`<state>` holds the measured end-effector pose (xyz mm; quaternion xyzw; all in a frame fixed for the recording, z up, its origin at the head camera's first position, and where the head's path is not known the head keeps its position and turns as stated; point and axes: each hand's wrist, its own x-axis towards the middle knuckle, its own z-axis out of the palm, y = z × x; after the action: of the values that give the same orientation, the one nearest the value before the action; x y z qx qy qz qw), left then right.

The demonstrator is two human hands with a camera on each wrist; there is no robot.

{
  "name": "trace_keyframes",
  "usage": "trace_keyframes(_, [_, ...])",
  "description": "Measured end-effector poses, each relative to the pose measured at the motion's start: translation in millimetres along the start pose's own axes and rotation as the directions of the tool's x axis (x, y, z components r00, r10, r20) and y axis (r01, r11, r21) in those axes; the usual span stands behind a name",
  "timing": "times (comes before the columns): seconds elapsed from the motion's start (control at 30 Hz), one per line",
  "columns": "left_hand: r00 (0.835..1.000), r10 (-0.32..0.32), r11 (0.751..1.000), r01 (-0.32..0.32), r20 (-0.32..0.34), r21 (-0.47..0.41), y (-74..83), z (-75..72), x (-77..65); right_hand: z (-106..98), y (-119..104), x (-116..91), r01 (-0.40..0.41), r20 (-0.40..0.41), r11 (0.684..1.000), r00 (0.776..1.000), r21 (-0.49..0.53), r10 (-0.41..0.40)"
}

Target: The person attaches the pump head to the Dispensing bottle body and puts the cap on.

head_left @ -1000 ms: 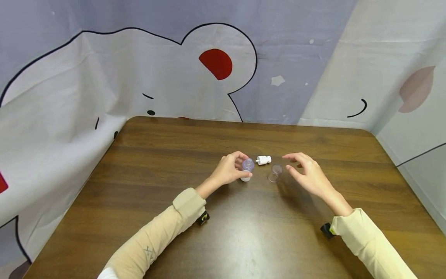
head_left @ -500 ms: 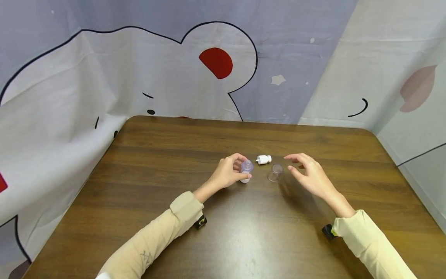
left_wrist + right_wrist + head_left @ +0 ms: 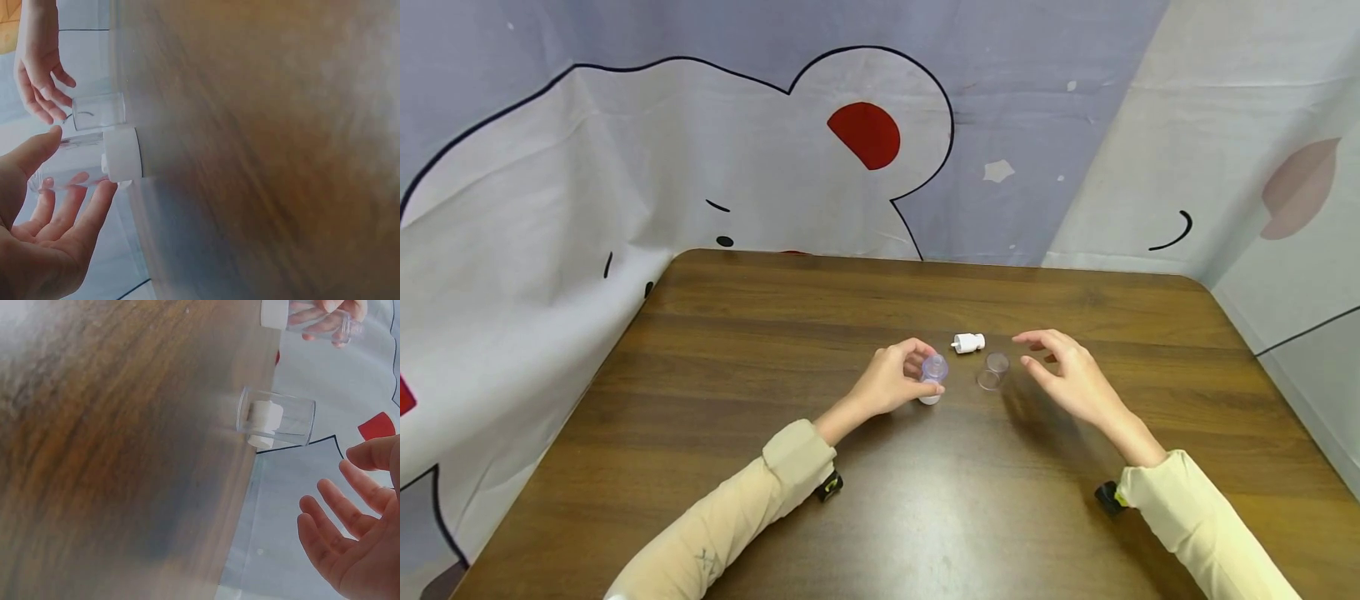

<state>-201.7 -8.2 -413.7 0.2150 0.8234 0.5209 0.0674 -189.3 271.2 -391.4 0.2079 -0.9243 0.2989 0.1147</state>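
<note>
On the left, our cuffed cream sleeve (image 3: 730,521) is leading to our left hand (image 3: 887,383), which is gripping a small, smooth clear bottle (image 3: 935,368) between thumb and fingers. We are holding it upright, narrow neck up and white base down, short of the far edge of the table (image 3: 775,325). Just right, closer to that edge, a white pump head (image 3: 969,343) is lying on its side, tube pointing left. Nearer us, a thin-walled transparent round cap (image 3: 997,363) is standing. Right of it, our right hand (image 3: 1072,379) is hovering, fingers loosely bent and apart. We are seeing brown wood grain below; behind the far edge's rounded corners, a creased printed cloth (image 3: 1000,83) is hanging.
</note>
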Motion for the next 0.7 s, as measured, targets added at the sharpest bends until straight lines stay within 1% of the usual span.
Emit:
trace_keyframes(0.2, [0.999, -0.002, 1.000, 0.001, 0.035, 0.011, 3.2, 0.9, -4.4, -2, 3, 5, 0.001, 0.020, 1.000, 1.000, 0.012, -0.001])
trace_keyframes(0.4, [0.997, -0.006, 1.000, 0.004, 0.071, 0.028, 4.6, -0.2, -7.3, -6, 9, 15, 0.028, 0.071, 0.998, 0.997, 0.057, -0.033])
trace_keyframes(0.6, [0.994, 0.002, 0.999, 0.002, 0.111, -0.040, 2.0, 0.0, -8.2, -8, 14, 27, 0.065, 0.128, 0.995, 0.989, 0.073, -0.074])
trace_keyframes(0.7, [0.993, 0.013, 0.998, -0.006, 0.121, -0.063, -0.1, 1.2, -8.5, -8, 13, 33, 0.068, 0.160, 0.993, 0.984, 0.096, -0.083])
